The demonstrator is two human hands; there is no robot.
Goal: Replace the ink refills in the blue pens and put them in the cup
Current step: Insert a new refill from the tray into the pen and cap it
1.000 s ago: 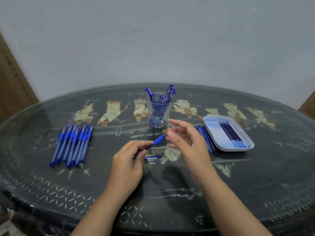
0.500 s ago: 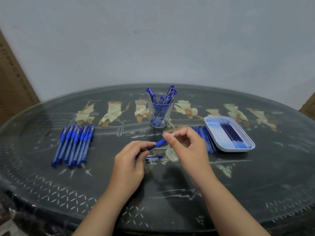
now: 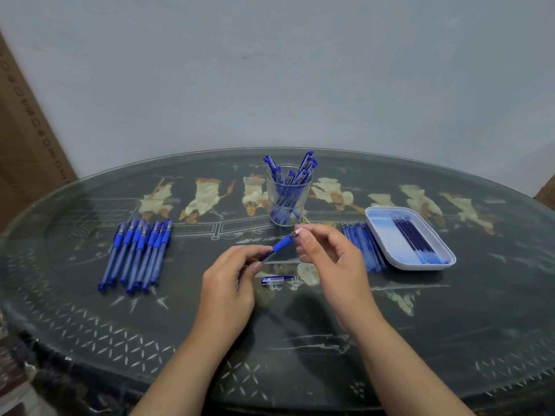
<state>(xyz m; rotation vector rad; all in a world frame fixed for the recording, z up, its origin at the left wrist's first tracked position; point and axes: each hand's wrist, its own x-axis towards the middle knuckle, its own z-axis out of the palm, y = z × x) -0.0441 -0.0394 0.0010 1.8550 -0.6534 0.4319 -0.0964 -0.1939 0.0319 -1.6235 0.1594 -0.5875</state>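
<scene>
**One pen held up between both hands, just this side of the cup**

So, the pen (image 3: 280,245) is held off the worktop (image 3: 450,325), pretty much dead centre, tilted so the blue grip end points far and right towards the cup (image 3: 289,199). The barrel is gripped by the left hand (image 3: 228,283), with the fingers curled round the near end. The right hand (image 3: 330,265) is raised at the far end with the fingers loosely bent, and the forefinger is seen right at the pen's tip. Whether the tip is actually pinched can't be told from this angle, tbh. The two hands are kept close together, joined only by the pen.

A loose cap (image 3: 276,279) is left lying flat on the worktop, just below the pen and between the hands.

The cup is clear and is stood just beyond the hands, with a bunch of blue pens stuck in it, leaning out left and right.

Over on the left, a row of pens (image 3: 136,253) is laid side by side, all capped. On the right, a pale tray (image 3: 387,235) is set down with a few dark refills (image 3: 414,238) lined up inside, and a heap of lighter blue refills (image 3: 363,247) is laid on the worktop, touching the tray's left edge.

A brown cardboard box (image 3: 24,139) is seen at the far left edge, against the wall.
</scene>
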